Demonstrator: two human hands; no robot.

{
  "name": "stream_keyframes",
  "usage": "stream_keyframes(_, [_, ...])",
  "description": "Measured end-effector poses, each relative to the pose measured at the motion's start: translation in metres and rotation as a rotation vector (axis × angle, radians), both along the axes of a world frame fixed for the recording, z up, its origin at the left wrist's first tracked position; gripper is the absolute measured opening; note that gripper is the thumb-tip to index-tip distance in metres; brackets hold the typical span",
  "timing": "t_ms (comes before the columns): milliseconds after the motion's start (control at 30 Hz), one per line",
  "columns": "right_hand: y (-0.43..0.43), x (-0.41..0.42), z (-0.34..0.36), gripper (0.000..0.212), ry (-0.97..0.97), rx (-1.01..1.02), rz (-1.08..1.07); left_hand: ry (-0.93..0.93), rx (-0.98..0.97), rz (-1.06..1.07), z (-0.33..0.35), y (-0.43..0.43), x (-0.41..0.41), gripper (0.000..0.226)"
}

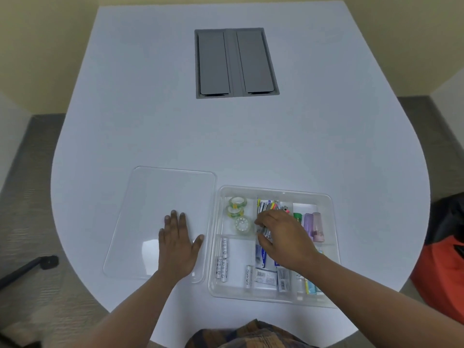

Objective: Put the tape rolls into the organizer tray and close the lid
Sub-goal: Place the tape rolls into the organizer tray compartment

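Note:
A clear organizer tray (334, 217) sits on the white table at the near right. Three clear tape rolls lie in its far-left compartment: one (237, 202), a second (235, 211), a third (243, 224). The clear lid (160, 197) lies flat on the table left of the tray. My left hand (177, 244) rests flat on the lid, fingers apart. My right hand (281, 237) hovers over the tray's middle compartment, fingers curled around small metallic items (263, 232); what exactly they are I cannot tell.
The tray also holds several batteries (224, 262), pens, small boxes (265, 276) and pastel containers (316, 226). A grey cable hatch (236, 62) is set into the table farther back. An orange and black bag (442, 267) stands to the right of the table.

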State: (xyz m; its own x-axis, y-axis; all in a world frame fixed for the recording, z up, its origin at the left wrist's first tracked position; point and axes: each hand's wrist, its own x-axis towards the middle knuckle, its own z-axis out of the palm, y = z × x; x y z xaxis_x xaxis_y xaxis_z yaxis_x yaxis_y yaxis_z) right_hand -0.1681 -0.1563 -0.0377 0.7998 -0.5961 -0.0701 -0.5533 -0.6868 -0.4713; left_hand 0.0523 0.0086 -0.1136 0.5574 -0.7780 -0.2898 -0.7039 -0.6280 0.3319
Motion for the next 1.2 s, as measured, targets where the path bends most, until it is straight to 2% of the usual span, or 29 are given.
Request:
stream_keyframes(133, [-0.004, 0.017, 0.006, 0.027, 0.044, 0.012, 0.019, -0.003, 0.029, 0.002, -0.008, -0.001, 0.001, 0.108])
stream_keyframes(300, [-0.01, 0.046, 0.013, 0.04, 0.148, 0.015, 0.025, -0.002, 0.034, 0.001, -0.009, 0.0, 0.003, 0.099])
stream_keyframes(500, [-0.019, 0.076, 0.011, 0.043, 0.373, 0.068, 0.03, 0.014, 0.042, -0.008, -0.01, 0.003, 0.003, 0.092])
stream_keyframes(633, [-0.021, 0.089, 0.005, 0.046, 0.456, 0.057, 0.035, -0.018, 0.028, -0.017, -0.005, 0.001, 0.004, 0.085])
stream_keyframes(767, [-0.019, 0.095, -0.003, 0.04, 0.485, 0.035, 0.013, -0.023, 0.009, -0.139, -0.005, -0.003, 0.006, 0.081])
stream_keyframes(900, [-0.02, 0.097, -0.007, 0.037, 0.458, 0.055, -0.031, 0.033, 0.124, -0.248, -0.015, -0.013, 0.007, 0.085])
stream_keyframes(1200, [-0.018, 0.096, -0.013, 0.023, 0.404, 0.036, -0.039, 0.08, 0.207, -0.288, -0.016, -0.022, 0.012, 0.085])
